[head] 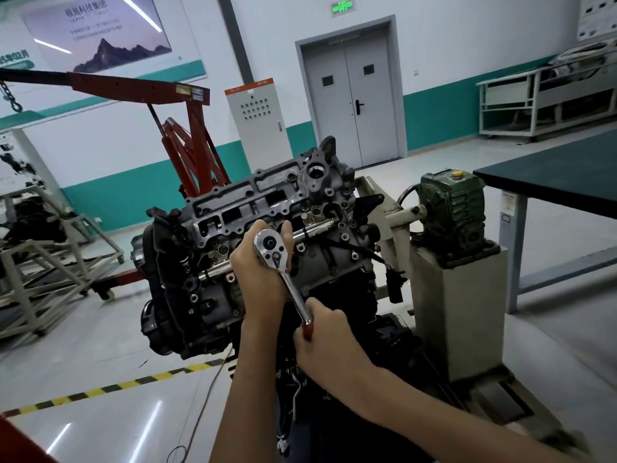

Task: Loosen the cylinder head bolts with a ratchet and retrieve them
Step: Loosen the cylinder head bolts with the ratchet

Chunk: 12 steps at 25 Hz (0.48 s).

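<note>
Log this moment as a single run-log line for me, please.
phase: loosening | left hand: holds ratchet head against cylinder head | right hand: grips red handle

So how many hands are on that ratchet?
2. The left hand cups the head of the ratchet over the engine; the right hand grips its red handle end, nearer the person.

1. A red engine hoist [187,128] stands on the floor at left, its boom reaching to the left edge.
2. A white control cabinet [257,125] stands against the back wall, beside a grey double door [350,105] under a green exit sign [342,7].
3. A green gearbox [454,208] sits on a grey pedestal [457,312] at right.
4. A dark-topped table [561,175] enters from the right edge.
5. Yellow-and-black tape [110,387] crosses the floor's lower left.
6. A mountain poster [96,31] hangs upper left.
</note>
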### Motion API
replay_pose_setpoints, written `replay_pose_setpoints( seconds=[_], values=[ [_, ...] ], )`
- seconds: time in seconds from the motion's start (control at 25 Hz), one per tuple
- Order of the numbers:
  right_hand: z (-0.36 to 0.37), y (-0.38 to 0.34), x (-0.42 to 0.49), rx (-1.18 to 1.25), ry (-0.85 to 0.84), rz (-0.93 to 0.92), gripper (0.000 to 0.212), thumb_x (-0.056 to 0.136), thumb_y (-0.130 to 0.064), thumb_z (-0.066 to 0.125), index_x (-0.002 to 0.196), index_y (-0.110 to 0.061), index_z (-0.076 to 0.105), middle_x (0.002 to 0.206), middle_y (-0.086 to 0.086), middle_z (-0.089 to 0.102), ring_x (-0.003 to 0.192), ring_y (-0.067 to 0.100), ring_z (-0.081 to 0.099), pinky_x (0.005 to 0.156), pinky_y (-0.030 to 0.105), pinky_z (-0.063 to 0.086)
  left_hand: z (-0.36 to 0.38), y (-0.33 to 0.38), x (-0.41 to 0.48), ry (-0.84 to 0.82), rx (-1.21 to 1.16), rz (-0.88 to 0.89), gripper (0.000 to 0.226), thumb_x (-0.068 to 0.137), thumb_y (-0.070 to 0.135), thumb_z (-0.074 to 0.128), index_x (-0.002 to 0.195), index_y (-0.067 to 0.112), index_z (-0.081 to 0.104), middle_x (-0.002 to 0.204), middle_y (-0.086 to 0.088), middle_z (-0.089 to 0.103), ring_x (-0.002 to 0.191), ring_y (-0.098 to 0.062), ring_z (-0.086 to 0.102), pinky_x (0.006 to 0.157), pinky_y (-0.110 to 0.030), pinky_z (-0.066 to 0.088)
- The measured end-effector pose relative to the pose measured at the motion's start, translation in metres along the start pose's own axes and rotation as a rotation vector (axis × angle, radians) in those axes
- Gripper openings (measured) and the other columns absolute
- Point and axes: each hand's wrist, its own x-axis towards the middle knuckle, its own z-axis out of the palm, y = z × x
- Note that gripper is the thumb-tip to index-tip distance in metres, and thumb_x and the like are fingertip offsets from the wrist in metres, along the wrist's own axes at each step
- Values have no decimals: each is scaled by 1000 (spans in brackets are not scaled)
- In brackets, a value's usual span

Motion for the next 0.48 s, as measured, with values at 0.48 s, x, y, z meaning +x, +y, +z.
replay_pose_setpoints(
  seconds=[0.48],
  values=[
    [-81,9,58,-581,-16,-359,18,83,-11,50,80,-18,33,56,-6,35,54,20,44,53,30,42,-22,-2,6,-87,81,1,45,87,16,65,58,27,33,52,9,40,47,-4,31,47,-15,27]
  ],
)
